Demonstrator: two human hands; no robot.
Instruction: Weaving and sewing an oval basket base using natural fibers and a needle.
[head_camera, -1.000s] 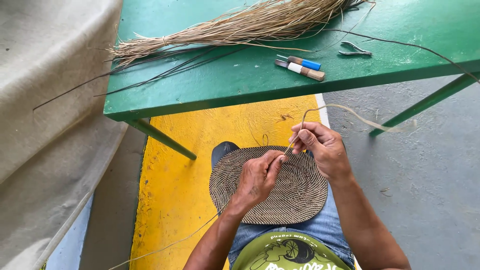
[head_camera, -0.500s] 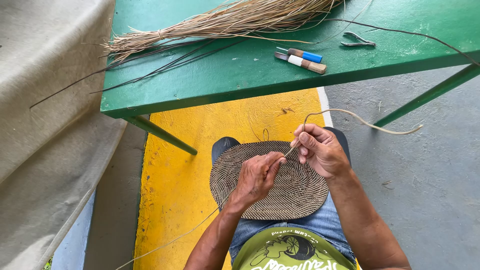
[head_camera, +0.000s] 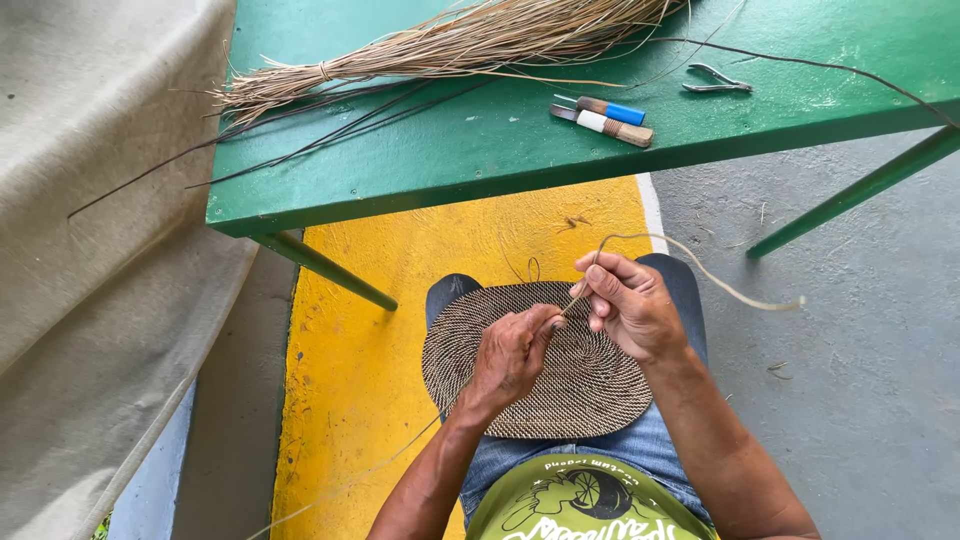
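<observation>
Two hands meet over a flat, oval woven mat (head_camera: 560, 385) that lies across the person's lap, near the bottom middle of the view. The left hand (head_camera: 515, 350) rests on the mat's upper part, its fingers pressed together and pinched on a pale fibre strand (head_camera: 700, 268). The right hand (head_camera: 630, 305) sits just beside it, slightly farther and to the right, with fingers curled and closed on the same strand. From the right hand the strand arcs up and away to the right, its loose end hanging over the grey floor (head_camera: 860, 380). A thin length of fibre also trails from under the left forearm toward the lower left, across the yellow painted strip (head_camera: 380, 350).

Farther off stands a green worktop (head_camera: 480, 160). On it lies a tied bundle of dry straw-coloured fibres (head_camera: 450, 45), with a few dark thin stems (head_camera: 330, 135) spreading out to the left past the edge. To the right of the bundle lie two small tools side by side, one with a blue handle (head_camera: 605, 107) and one with a pale wooden handle (head_camera: 615, 127). Small metal clippers (head_camera: 715, 80) lie farther right. A beige cloth (head_camera: 100, 220) hangs on the left side.
</observation>
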